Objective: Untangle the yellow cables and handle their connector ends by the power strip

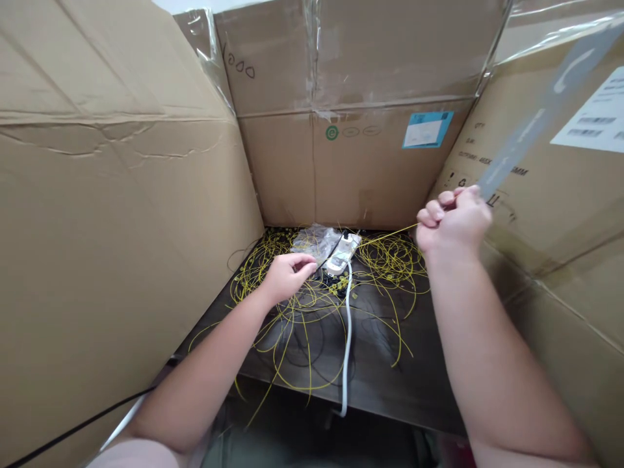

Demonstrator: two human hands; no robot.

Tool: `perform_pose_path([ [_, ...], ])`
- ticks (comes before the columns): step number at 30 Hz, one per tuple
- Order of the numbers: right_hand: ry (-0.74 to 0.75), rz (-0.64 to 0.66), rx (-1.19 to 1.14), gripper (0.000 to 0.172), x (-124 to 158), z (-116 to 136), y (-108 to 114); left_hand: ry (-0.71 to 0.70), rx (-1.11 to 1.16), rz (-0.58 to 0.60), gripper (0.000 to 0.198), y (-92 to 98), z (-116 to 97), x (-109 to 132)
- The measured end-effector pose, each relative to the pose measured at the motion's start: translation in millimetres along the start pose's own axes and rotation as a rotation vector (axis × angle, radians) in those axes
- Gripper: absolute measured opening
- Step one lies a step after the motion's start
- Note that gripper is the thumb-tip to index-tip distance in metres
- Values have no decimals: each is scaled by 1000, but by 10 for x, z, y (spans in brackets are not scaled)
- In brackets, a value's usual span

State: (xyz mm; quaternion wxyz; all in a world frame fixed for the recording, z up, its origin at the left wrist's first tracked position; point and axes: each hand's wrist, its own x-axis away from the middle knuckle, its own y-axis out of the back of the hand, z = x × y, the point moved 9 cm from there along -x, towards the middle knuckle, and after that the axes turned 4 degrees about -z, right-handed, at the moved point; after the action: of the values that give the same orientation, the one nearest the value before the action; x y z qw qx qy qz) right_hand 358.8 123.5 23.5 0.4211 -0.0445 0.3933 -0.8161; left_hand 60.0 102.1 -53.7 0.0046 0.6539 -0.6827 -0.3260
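Note:
My right hand [455, 218] is raised at the right, its fingers closed on a thin yellow cable [390, 232]. That cable is drawn taut, slanting down to the left toward a white power strip [344, 253]. Lower down, my left hand [288, 276] has its thumb and fingers pinched together beside the strip. A thin dark cord [331, 250] runs from near these fingertips toward the strip; whether the pinch grips it is unclear. Loose coils of yellow cable [392, 257] lie on both sides of the strip.
Crumpled clear plastic [312, 242] lies behind my left hand on the dark tabletop [370, 383]. A white cord [348, 338] runs from the strip over the front edge. Tall cardboard boxes stand at the left [121, 214], back [287, 169] and right [575, 214]. Small yellow scraps are scattered about.

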Motion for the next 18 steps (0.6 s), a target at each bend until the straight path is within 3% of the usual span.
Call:
perform_pose_path([
  [2,200,47,92,23,53,257,-85,26,28,-21,20,94,44,13],
  [4,386,200,303,20,264,354,-287,27,41,-51,19,154,32,5],
  [7,430,672,742,19,798,-58,-693,-11,55,-52,20,132,-101,-50],
  [11,277,1079,902,23,1373,-662,-802,-117,62,-16,21,24,-414,-155],
  [14,158,1115,874,35,1416,-778,-752,-163,68,-20,21,2,-571,-202],
  [16,60,988,786,33,1238,-712,-692,-163,87,-26,21,4,-585,-203],
  [18,-82,782,635,27,959,-610,-591,-150,95,-53,20,24,-530,-182],
])
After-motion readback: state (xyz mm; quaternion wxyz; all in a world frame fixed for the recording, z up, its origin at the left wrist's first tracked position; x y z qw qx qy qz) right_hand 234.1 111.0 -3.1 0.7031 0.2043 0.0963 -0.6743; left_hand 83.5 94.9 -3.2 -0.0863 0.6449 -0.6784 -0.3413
